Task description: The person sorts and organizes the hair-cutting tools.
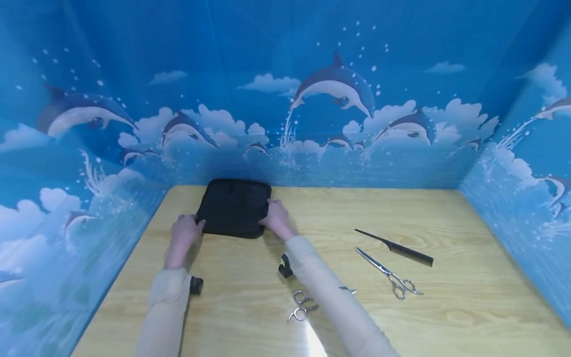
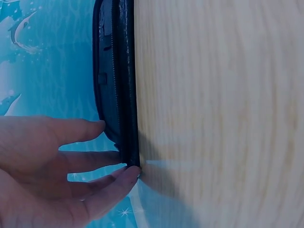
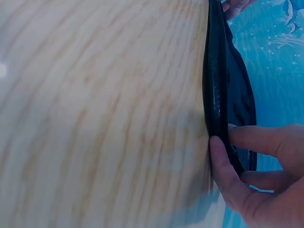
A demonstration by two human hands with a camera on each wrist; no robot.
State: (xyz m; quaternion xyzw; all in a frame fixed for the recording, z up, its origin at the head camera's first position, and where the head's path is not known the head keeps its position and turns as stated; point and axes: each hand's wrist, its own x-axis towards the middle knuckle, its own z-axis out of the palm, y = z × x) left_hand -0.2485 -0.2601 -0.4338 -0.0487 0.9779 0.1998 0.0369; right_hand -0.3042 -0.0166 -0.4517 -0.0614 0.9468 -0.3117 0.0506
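A flat black zippered case [image 1: 235, 207] lies at the back left of the table, near the wall sheet. At its left side, my left hand [image 1: 185, 232] holds the front corner between thumb and fingers. The right hand [image 1: 277, 218] pinches the case's right side close to the other front corner. In the left wrist view, the left fingers [image 2: 85, 161] touch the case's end beside the zip [image 2: 115, 85]. In the right wrist view, the right thumb [image 3: 225, 168] presses on the near edge while the fingers lie over the top. What the case contains is hidden.
To the right lie a black tail comb [image 1: 408, 253] and silver scissors [image 1: 385, 271]. A second pair of scissors [image 1: 301, 311] is partly hidden under the right forearm. Dark wrist-worn devices [image 1: 196, 285] show by both sleeves. A dolphin-printed sheet [image 1: 285, 158] bounds the table's back and sides.
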